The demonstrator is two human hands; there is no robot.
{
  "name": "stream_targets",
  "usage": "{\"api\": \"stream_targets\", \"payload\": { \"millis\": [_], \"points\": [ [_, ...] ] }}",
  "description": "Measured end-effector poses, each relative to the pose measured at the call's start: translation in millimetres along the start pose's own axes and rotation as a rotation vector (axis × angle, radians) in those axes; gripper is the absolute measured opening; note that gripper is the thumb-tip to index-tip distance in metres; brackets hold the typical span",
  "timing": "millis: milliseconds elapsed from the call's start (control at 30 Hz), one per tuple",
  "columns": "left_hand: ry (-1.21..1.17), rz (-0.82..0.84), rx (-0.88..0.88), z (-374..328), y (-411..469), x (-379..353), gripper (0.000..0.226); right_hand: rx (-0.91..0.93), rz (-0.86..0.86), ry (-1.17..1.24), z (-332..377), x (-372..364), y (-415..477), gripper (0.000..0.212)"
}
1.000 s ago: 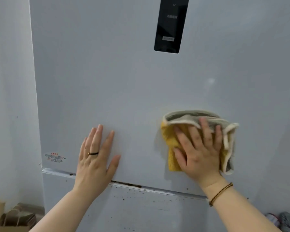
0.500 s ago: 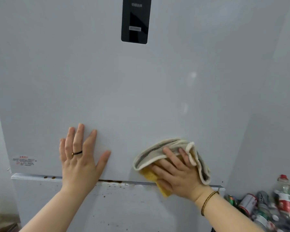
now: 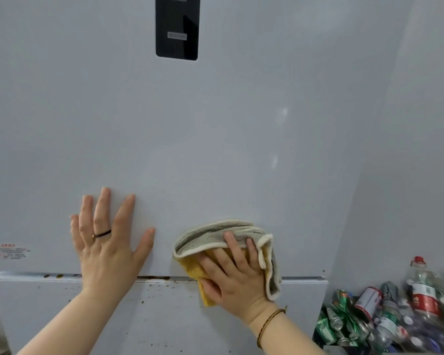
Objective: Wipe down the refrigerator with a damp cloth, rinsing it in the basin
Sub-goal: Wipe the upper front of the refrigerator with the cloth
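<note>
- Fingers (image 3: pixel 103 208) of the left hand (image 3: pixel 105 249) are straight and spread wide, palm flat against the upper door, holding nothing. Those of the right hand (image 3: pixel 233 275) lie extended over the cloth (image 3: pixel 215 233) and press it to the door rather than gripping it.
- Most of the view is the refrigerator (image 3: pixel 215 137). Its pale upper door looks free of marks as far as the view reaches, so I judge that door largely done, though wet streaks would be hard to tell on this finish.
- Below the seam, the lower door (image 3: pixel 139 316) carries scattered brown specks and looks not yet wiped. I take that to be the main work left.
- To the right, on the floor beside the refrigerator, is a heap of bottles and cans (image 3: pixel 385 316).
- At the top of the upper door sits the black control panel (image 3: pixel 177 26), well above both hands.
- Folded, grey and cream over a yellow layer, the cloth lies at the bottom edge of the upper door, its lower corner hanging over the seam.
- Along the seam (image 3: pixel 154 278) between the hands runs brown grime, not yet cleaned.
- Near the left edge, a small label (image 3: pixel 8 252) is stuck just above the seam.
- No basin is in view, so how the rinsing stands cannot be judged.
</note>
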State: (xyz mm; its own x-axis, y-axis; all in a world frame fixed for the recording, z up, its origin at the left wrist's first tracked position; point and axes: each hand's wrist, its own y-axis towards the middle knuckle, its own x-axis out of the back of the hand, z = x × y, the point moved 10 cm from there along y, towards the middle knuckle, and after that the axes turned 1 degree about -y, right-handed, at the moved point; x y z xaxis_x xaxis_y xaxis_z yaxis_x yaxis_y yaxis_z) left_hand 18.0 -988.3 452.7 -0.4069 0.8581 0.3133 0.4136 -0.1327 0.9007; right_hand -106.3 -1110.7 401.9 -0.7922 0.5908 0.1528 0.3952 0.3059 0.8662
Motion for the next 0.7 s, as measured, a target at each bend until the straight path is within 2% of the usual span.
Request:
{"api": "stream_targets", "payload": {
  "millis": [67, 133, 267, 333, 400, 500, 600, 700],
  "points": [
    [0.015, -0.003, -0.038, -3.9, 0.7, 0.4, 0.058, -0.02, -0.05, -0.006, -27.5, 5.7, -11.9, 0.034],
    [0.031, 0.004, -0.105, -15.6, 1.6, -0.5, 0.059, -0.127, -0.068, -0.05, -72.0, 9.3, -30.8, 0.037],
    [0.056, 0.035, -0.179, -41.3, -1.1, -11.5, 0.061, -0.557, -0.008, -0.117, -133.7, 11.4, -69.4, 0.05],
    [0.061, 0.037, -0.169, -44.1, -3.2, -16.6, 0.061, -0.786, -0.003, -0.081, -126.2, 9.3, -82.7, 0.051],
    [0.08, 0.033, -0.169, -43.1, -4.0, -18.7, 0.062, -0.907, -0.004, -0.044, -116.0, 6.3, -84.4, 0.052],
    [0.091, 0.019, -0.177, -41.2, -4.7, -18.7, 0.064, -0.841, -0.001, -0.013, -127.5, 8.9, -63.0, 0.053],
    [0.071, 0.002, -0.152, -43.2, -5.2, -19.1, 0.065, -0.772, -0.082, -0.057, -158.9, 23.2, -18.8, 0.055],
    [0.056, 0.0, -0.15, -45.4, -7.8, -21.4, 0.065, -0.887, -0.102, -0.097, -174.2, 27.1, 4.6, 0.051]
  ]
}}
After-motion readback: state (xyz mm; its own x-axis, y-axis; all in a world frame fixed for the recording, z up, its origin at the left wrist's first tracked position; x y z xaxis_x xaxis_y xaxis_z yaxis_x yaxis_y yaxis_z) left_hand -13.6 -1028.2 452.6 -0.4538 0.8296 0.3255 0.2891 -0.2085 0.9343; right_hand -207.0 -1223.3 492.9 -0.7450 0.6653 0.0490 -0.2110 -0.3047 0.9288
